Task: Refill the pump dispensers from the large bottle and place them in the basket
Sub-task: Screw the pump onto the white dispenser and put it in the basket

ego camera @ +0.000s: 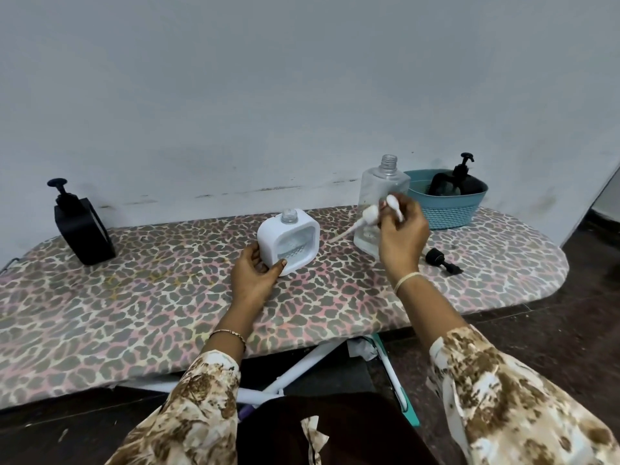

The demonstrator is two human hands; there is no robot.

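**Pump ready to go back on the white dispenser**

Worktop [134, 313] with a spotty cover lies under both hands. The large bottle [375, 193] stands upright just behind the right hand [402, 233], with its top off. It is clear and looks nearly empty, so I think it is light and could tip if bumped. The basket [446, 209] sits further back and to the right of that hand, with one black dispenser [466, 182] inside it. Another black dispenser [84, 229] stands well apart, far to the left of the left hand [255, 273].

The white dispenser [268, 236] stands upright at the left hand, its neck open. The left hand holds its near bottom corner, with the thumb on the front. It looks hard and smooth, maybe slippery when wet, so the flat sides are the best place to hold. I cannot tell how full it is.

The right hand pinches the white pump [370, 214] up in the air. Its thin tube [342, 233] points down toward the white dispenser. The pump is small and light, and the tube looks bendy, so it is best held by the thick top part. A small black cap [439, 260] lies on the worktop, just to the right of the right hand.
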